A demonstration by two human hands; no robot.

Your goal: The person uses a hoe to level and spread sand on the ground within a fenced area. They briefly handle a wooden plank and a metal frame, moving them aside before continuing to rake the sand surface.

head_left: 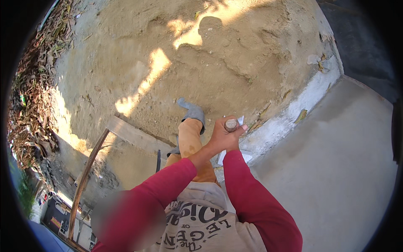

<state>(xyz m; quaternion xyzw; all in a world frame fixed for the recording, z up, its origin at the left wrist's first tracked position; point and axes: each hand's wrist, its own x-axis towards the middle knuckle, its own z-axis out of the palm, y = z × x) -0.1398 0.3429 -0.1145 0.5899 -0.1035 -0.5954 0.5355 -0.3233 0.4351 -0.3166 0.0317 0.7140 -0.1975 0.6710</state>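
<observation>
A broad heap of sand (197,63) fills the ground ahead of the fingers, patched with sunlight and carrying the shadow of a head. To the right of the fingers and below them lies a smooth grey concrete slab (336,168), and a pale concrete kerb (289,113) runs between slab and sand, passing just beyond the fingers. Far off to the left of the fingers, dry leaves (33,96) lie in a thick band along the edge of the sand. Nearer on that side, a wooden frame (126,134) rests on the sand, its rusty bar slanting down and away.

Both arms come up in red sleeves. The left hand (220,140) and the right hand (231,136) meet at one spot, their fingers (218,126) curled tight around a wooden handle (231,124), seen end-on as a round brownish tip standing just above the knuckles. The two grips overlap so closely that which fingers belong to which hand cannot be told apart. Just left of the fingers a grey boot (192,112) is planted on the sand, with an orange trouser leg above it. White scraps (240,156) lie close beneath the fingers on the slab's edge.
</observation>
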